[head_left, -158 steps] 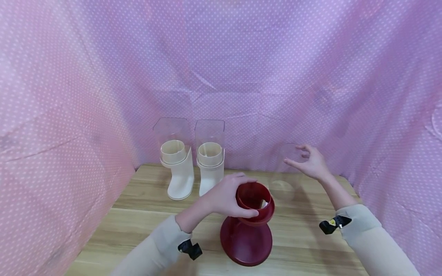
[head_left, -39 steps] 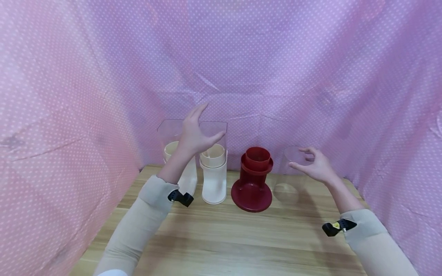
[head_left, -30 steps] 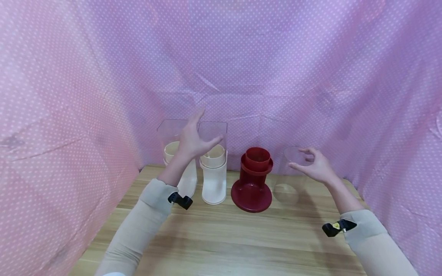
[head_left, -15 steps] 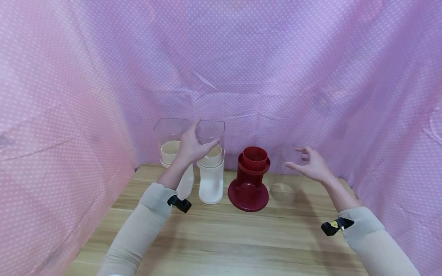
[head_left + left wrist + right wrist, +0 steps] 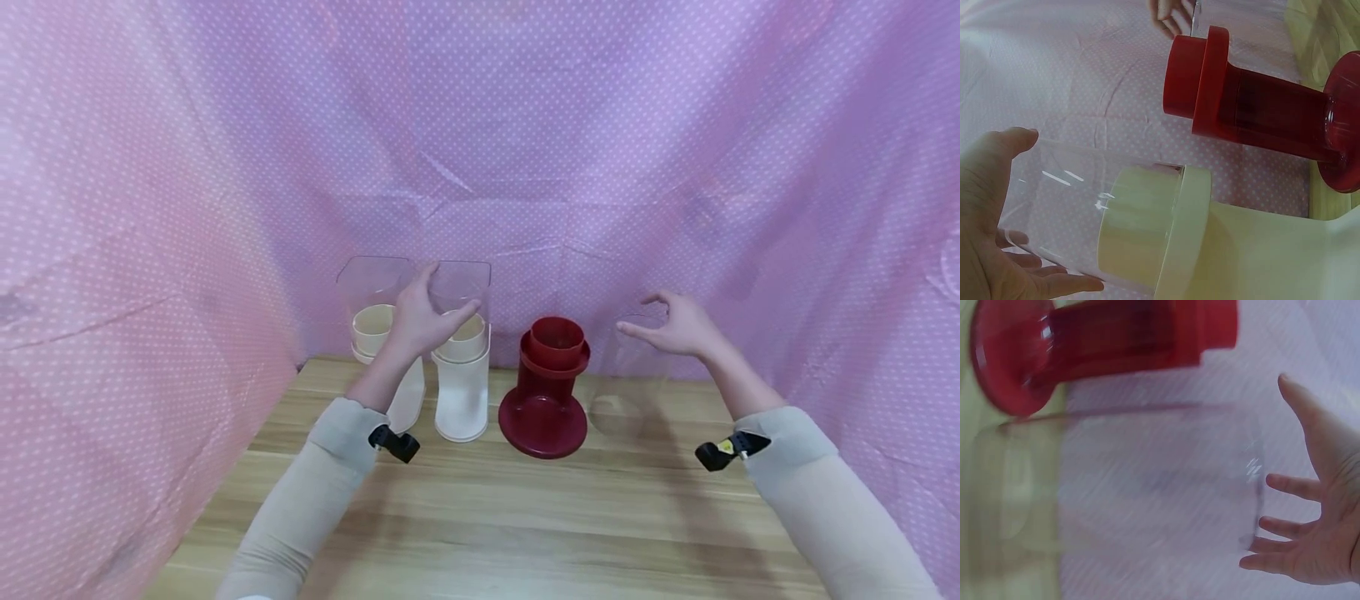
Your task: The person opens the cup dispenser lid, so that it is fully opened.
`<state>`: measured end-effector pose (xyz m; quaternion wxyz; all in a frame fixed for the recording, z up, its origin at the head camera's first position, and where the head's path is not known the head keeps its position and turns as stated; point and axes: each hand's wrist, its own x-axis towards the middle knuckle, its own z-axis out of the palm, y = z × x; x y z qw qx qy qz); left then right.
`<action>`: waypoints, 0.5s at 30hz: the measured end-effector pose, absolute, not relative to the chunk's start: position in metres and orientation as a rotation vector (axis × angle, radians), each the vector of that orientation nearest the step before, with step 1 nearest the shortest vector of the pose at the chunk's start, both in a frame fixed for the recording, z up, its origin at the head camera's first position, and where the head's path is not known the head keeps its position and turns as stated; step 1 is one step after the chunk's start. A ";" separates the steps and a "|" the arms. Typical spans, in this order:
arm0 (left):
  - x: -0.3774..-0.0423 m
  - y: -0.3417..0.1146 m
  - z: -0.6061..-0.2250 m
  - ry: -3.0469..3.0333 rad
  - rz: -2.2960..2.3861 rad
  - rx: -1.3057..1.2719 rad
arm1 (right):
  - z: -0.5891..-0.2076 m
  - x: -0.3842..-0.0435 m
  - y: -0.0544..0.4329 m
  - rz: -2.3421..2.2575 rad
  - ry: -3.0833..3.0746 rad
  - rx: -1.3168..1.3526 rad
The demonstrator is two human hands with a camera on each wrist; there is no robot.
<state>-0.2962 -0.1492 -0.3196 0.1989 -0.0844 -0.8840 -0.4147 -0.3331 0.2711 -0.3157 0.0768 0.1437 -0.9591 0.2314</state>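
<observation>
here, closest in, the left sleeve (image 5: 296, 508) and the right sleeve (image 5: 817, 500) reach over a wooden table (image 5: 510, 517), a small black camera (image 5: 397, 446) at one cuff and a second black camera (image 5: 716, 454) at the other. farther in is a red stand (image 5: 543, 425), its round base flat on the wood and a red cup (image 5: 557, 343) upright in the ring at its top. to its left is a white stand (image 5: 461, 408) with a cream cup (image 5: 468, 343) on top, and round that cup rises a clear cover (image 5: 1063, 187). the left hand (image 5: 420, 317) is at this cover's upper end, thumb on one side and fingers on the other; whether it grips or only rests there i cannot tell. farther left, partly behind the left forearm, is another white stand (image 5: 408, 404) with its own cup and cover. right of the red stand, a clear jar (image 5: 626, 375) stands upright on the table. the right hand (image 5: 678, 325) is at the jar's upper end, released, fingers and thumb spread apart; the wrist view is blurred, so i cannot tell if a fingertip touches the rim. behind everything hangs a dotted pink curtain (image 5: 487, 108).
</observation>
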 end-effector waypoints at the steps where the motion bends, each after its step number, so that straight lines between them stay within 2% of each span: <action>1: -0.296 -0.149 -0.320 -2.471 -1.164 -0.237 | -0.312 -0.335 0.267 0.694 -2.860 0.436; 8: -0.296 -0.147 -0.318 -2.477 -1.163 -0.262 | -0.287 -0.343 0.232 0.738 -2.808 0.459; 15: -0.297 -0.149 -0.320 -2.486 -1.155 -0.265 | -0.283 -0.346 0.189 0.986 -2.708 0.552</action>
